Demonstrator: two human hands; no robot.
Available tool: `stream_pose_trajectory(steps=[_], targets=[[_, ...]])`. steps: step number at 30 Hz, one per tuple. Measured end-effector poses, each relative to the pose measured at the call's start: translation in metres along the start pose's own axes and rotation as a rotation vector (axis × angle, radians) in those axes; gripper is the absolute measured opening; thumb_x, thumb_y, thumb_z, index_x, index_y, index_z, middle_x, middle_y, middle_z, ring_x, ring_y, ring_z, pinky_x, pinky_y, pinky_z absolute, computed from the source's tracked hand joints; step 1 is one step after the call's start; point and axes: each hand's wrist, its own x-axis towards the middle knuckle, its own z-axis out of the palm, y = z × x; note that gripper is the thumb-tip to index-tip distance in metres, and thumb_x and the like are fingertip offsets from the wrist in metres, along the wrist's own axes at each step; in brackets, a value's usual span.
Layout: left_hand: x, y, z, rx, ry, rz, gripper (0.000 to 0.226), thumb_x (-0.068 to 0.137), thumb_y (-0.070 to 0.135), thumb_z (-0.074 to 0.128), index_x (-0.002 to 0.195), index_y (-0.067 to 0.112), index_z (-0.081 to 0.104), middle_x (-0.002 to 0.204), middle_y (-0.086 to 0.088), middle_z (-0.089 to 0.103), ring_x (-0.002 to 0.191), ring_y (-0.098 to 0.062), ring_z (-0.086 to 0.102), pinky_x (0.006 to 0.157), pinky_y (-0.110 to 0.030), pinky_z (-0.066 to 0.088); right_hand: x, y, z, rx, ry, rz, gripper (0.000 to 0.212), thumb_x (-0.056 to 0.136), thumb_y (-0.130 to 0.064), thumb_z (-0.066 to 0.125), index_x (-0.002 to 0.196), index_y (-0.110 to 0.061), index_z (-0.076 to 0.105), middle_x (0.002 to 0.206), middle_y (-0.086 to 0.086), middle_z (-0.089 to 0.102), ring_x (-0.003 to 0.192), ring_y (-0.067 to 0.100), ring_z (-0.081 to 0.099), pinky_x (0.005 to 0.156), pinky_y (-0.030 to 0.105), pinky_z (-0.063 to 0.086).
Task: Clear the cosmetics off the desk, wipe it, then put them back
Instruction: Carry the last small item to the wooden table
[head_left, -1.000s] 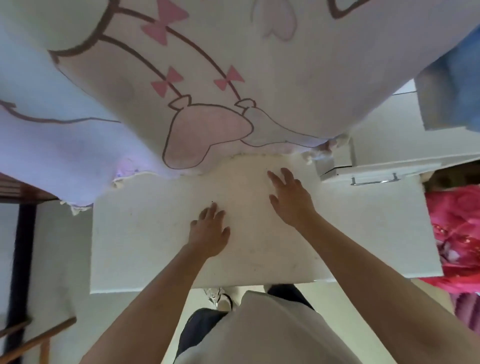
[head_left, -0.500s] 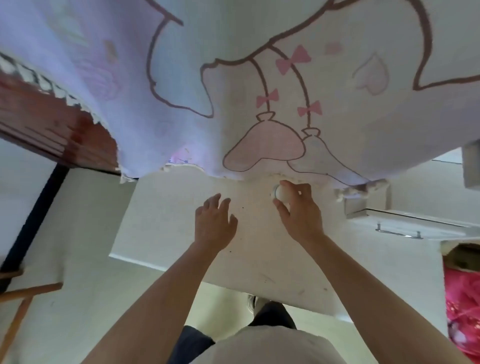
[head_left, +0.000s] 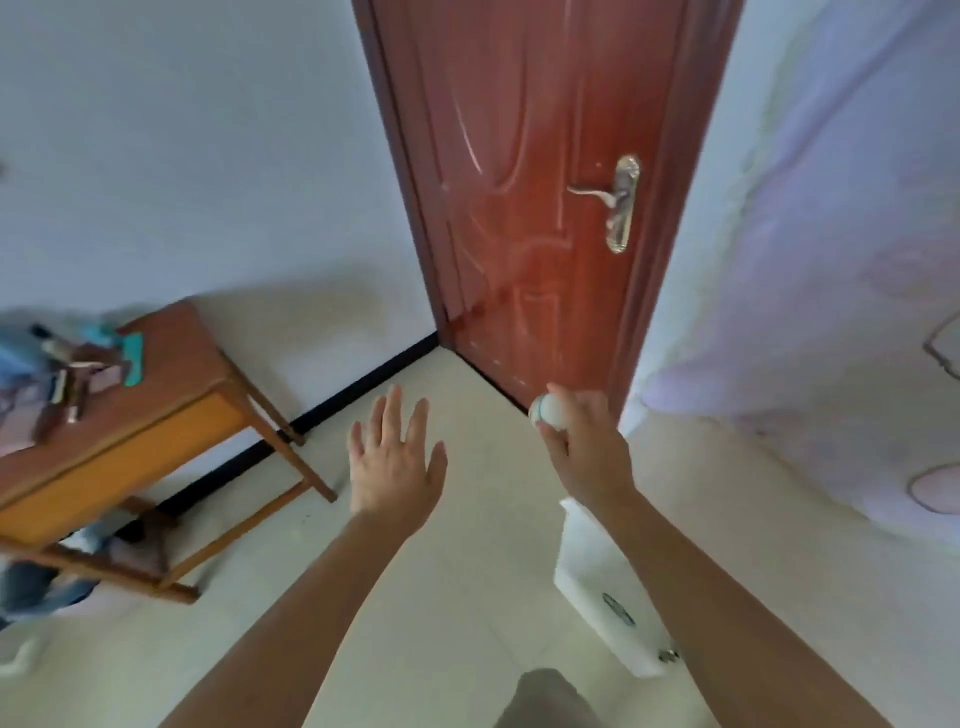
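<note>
swinging left: half a second ago my view looked down on the white surface, with the right hand closing on a small round white pot at the edge of the printed fabric. now only a corner of that surface shows at lower right. the pot is in the air, pinched between the thumb and fingertips of the right hand, in front of the foot of the red-brown door. the left hand, flat on the surface a second ago, is lifted and spread, fingers apart, holding nothing.

at far left stands a wooden surface carrying a blurred cluster of small items and a teal cloth. i can't tell what each item is.

my reading: the pot is headed for the wooden surface, so this is the clearing stage. the white top looked bare apart from the pot, so clearing is probably near its end, with wiping and putting back still to do. next i'd carry it across and set it on bare wood beside the cluster without knocking the others. the pot is round and looks smooth, so a light pinch could let it slip.
</note>
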Motion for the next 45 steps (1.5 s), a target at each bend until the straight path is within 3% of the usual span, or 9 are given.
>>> stream_pose_trajectory(steps=[4, 6, 9, 14, 21, 26, 32, 40, 45], targets=[[-0.021, -0.146, -0.022, -0.013, 0.051, -0.247, 0.058, 0.098, 0.051, 0.031, 0.149, 0.022, 0.030, 0.160, -0.009, 0.020, 0.147, -0.028, 0.017, 0.118, -0.052, 0.017, 0.027, -0.119, 0.083, 0.036, -0.099, -0.181, 0.046, 0.096, -0.043, 0.054, 0.138, -0.026, 0.048, 0.121, 0.004, 0.046, 0.093, 0.024, 0.060, 0.070, 0.028, 0.048], [-0.031, -0.207, -0.023, -0.013, 0.054, -0.355, 0.056, 0.096, 0.048, 0.041, 0.145, 0.021, 0.038, 0.157, -0.011, 0.028, 0.146, -0.029, 0.022, 0.117, -0.053, 0.020, 0.036, -0.166, 0.121, 0.029, -0.185, -0.240, 0.048, 0.097, -0.048, 0.048, 0.142, -0.030, 0.041, 0.126, 0.000, 0.043, 0.098, 0.021, 0.060, 0.073, 0.032, 0.052], [-0.041, -0.277, -0.015, -0.004, 0.030, -0.478, 0.056, 0.093, 0.045, 0.050, 0.142, 0.019, 0.043, 0.153, -0.012, 0.034, 0.144, -0.030, 0.027, 0.115, -0.053, 0.024, 0.046, -0.221, 0.172, 0.004, -0.272, -0.352, 0.049, 0.099, -0.050, 0.043, 0.145, -0.033, 0.036, 0.130, -0.003, 0.041, 0.105, 0.017, 0.058, 0.077, 0.026, 0.050], [-0.039, -0.360, 0.010, -0.040, 0.010, -0.623, 0.055, 0.091, 0.046, 0.052, 0.139, 0.019, 0.045, 0.151, -0.013, 0.037, 0.140, -0.031, 0.033, 0.111, -0.053, 0.031, 0.074, -0.285, 0.256, -0.045, -0.382, -0.481, 0.050, 0.099, -0.052, 0.039, 0.146, -0.033, 0.036, 0.127, -0.002, 0.043, 0.106, 0.014, 0.057, 0.072, 0.014, 0.040], [0.039, -0.503, 0.033, -0.049, -0.051, -0.746, 0.062, 0.089, 0.045, 0.054, 0.143, 0.020, 0.037, 0.156, -0.015, 0.025, 0.145, -0.034, 0.022, 0.114, -0.054, 0.025, 0.164, -0.372, 0.392, -0.018, -0.469, -0.556, 0.049, 0.098, -0.047, 0.048, 0.143, -0.030, 0.043, 0.122, 0.002, 0.048, 0.103, 0.019, 0.060, 0.073, 0.026, 0.050], [0.105, -0.600, 0.009, -0.093, -0.081, -0.774, 0.064, 0.096, 0.051, 0.042, 0.151, 0.029, 0.017, 0.163, -0.005, 0.002, 0.150, -0.027, 0.000, 0.118, -0.050, 0.017, 0.241, -0.457, 0.461, 0.008, -0.492, -0.563, 0.050, 0.099, -0.051, 0.041, 0.145, -0.033, 0.034, 0.123, -0.006, 0.040, 0.098, 0.009, 0.053, 0.073, 0.020, 0.052], [0.140, -0.698, -0.006, -0.127, -0.123, -0.896, 0.067, 0.096, 0.050, 0.043, 0.152, 0.033, 0.011, 0.163, -0.003, -0.007, 0.150, -0.027, -0.003, 0.116, -0.053, 0.019, 0.288, -0.559, 0.535, 0.008, -0.584, -0.671, 0.050, 0.099, -0.047, 0.046, 0.145, -0.032, 0.033, 0.123, -0.005, 0.040, 0.097, 0.007, 0.052, 0.068, 0.012, 0.045], [0.156, -0.815, 0.047, -0.173, -0.351, -0.868, 0.070, 0.094, 0.055, 0.045, 0.152, 0.036, 0.009, 0.163, -0.003, -0.006, 0.150, -0.030, -0.001, 0.115, -0.056, 0.020, 0.286, -0.637, 0.631, 0.033, -0.674, -0.673, 0.051, 0.099, -0.046, 0.047, 0.146, -0.034, 0.030, 0.137, -0.003, 0.038, 0.118, 0.012, 0.051, 0.082, 0.019, 0.052], [0.166, -0.891, 0.085, -0.215, -0.512, -0.748, 0.069, 0.095, 0.057, 0.039, 0.152, 0.036, 0.007, 0.163, -0.002, -0.005, 0.150, -0.031, -0.003, 0.115, -0.057, 0.016, 0.274, -0.672, 0.694, -0.071, -0.731, -0.553, 0.060, 0.097, -0.044, 0.054, 0.148, -0.031, 0.026, 0.141, -0.005, 0.041, 0.125, 0.014, 0.050, 0.095, 0.023, 0.048]])
